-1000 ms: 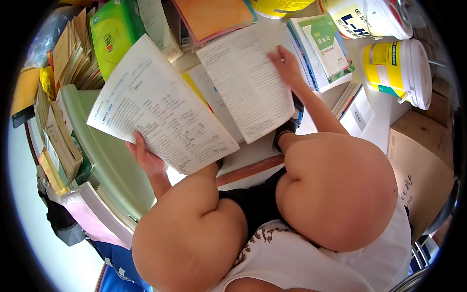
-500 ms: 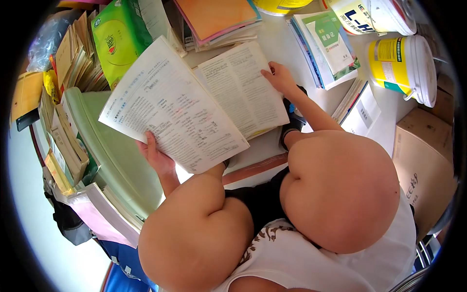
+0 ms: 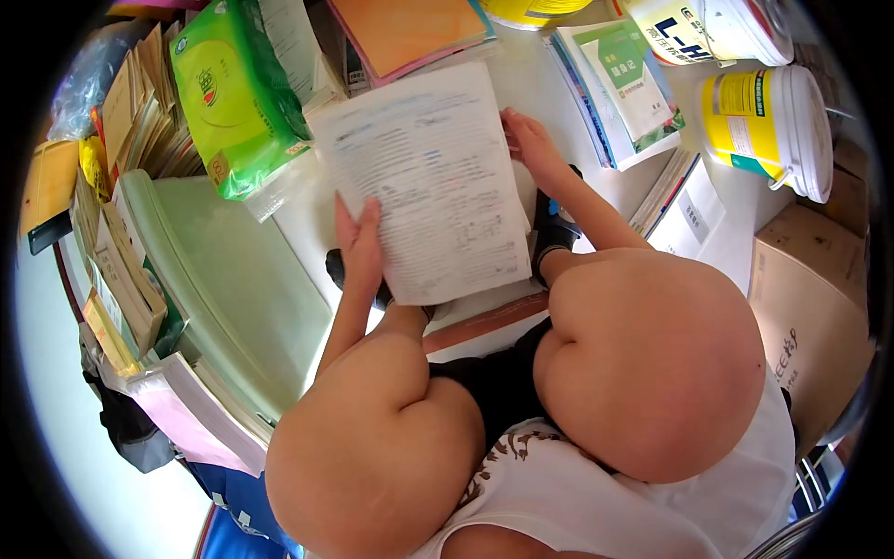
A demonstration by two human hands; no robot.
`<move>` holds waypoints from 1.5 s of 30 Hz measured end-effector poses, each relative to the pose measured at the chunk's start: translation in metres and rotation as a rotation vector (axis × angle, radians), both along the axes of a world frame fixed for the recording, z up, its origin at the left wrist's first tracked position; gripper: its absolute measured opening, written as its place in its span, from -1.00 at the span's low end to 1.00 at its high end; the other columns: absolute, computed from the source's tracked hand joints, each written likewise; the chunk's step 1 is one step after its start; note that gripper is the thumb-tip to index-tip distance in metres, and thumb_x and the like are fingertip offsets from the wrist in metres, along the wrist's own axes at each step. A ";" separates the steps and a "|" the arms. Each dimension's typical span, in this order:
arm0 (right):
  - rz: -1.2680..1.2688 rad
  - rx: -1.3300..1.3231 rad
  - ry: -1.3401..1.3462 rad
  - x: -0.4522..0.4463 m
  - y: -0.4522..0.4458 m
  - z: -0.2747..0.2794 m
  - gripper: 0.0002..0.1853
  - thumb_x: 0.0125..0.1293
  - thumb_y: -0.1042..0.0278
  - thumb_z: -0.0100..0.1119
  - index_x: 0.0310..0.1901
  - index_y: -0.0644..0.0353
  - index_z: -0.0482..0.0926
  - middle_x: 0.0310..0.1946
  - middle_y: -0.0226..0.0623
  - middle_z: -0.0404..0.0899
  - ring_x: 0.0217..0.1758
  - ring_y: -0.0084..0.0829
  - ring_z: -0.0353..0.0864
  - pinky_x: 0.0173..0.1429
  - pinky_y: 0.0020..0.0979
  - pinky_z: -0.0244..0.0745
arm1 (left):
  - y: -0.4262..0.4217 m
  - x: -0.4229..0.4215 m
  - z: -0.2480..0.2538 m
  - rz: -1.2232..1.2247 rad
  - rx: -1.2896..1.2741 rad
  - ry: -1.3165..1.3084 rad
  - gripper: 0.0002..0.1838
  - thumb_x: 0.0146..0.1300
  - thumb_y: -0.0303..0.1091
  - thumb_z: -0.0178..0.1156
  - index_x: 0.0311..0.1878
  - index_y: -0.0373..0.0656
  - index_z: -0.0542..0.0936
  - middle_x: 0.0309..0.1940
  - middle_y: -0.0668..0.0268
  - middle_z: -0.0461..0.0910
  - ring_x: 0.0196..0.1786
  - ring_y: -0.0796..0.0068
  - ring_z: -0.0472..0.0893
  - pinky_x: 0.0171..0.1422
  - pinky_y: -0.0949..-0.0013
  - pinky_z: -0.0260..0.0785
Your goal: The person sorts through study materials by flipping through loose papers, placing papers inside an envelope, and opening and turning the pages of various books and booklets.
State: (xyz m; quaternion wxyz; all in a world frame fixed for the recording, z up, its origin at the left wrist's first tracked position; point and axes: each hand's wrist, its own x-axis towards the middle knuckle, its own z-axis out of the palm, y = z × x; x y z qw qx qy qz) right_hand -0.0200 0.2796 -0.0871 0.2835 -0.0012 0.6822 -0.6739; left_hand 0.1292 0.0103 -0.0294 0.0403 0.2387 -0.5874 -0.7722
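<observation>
A printed booklet [image 3: 428, 186] with handwritten notes lies between my hands, its page slightly blurred. My left hand [image 3: 361, 238] is at the booklet's left edge, fingers upward and the thumb apart; whether it grips the paper is unclear. By the upper right edge is my right hand [image 3: 533, 144], fingers slightly bent and partly apart, with nothing visible in it. Behind the booklet, an orange-covered stack [image 3: 410, 33] lies on the white surface. A green tissue pack [image 3: 233, 98] is to the upper left.
A green book stack [image 3: 624, 84] and more books [image 3: 684, 210] lie to the right, near a yellow-and-white bucket [image 3: 768, 130] and a cardboard box [image 3: 808, 307]. A pale green bin [image 3: 233, 279] stands left, beside upright books [image 3: 140, 112]. My bent knees are in front.
The left-hand pages have swung right over the right-hand ones, so one face now shows instead of an open spread. My left hand has moved right with them, uncovering the tissue pack.
</observation>
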 end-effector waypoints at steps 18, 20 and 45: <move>-0.219 -0.181 -0.376 0.028 -0.010 -0.012 -0.60 0.67 0.18 -0.07 0.36 0.23 0.39 0.16 -0.23 0.60 0.19 -0.40 0.60 0.24 -0.31 0.55 | 0.020 -0.026 -0.029 -0.388 -0.792 0.179 -0.34 0.50 -0.51 0.01 0.63 -0.12 0.17 0.29 -0.12 0.52 0.25 -0.09 0.57 0.37 0.20 0.37; -0.221 -0.188 -0.395 0.029 -0.009 -0.015 -0.59 0.67 0.18 -0.07 0.37 0.23 0.39 0.17 -0.23 0.60 0.20 -0.40 0.60 0.25 -0.30 0.56 | 0.020 -0.026 -0.027 -0.430 -0.676 0.098 -0.45 0.51 -0.47 0.05 0.55 -0.16 0.35 0.14 -0.03 0.60 0.13 0.06 0.61 0.27 0.24 0.42; -0.149 -0.330 -0.755 0.025 -0.010 -0.008 -0.37 0.60 -0.25 -0.11 0.40 0.11 0.39 0.28 -0.25 0.54 0.32 -0.31 0.53 0.41 -0.13 0.42 | 0.013 -0.078 0.065 -0.711 -0.561 -0.082 -0.38 0.27 -0.57 0.25 0.43 -0.09 0.50 -0.10 0.09 0.75 -0.07 0.44 0.73 0.10 0.37 0.53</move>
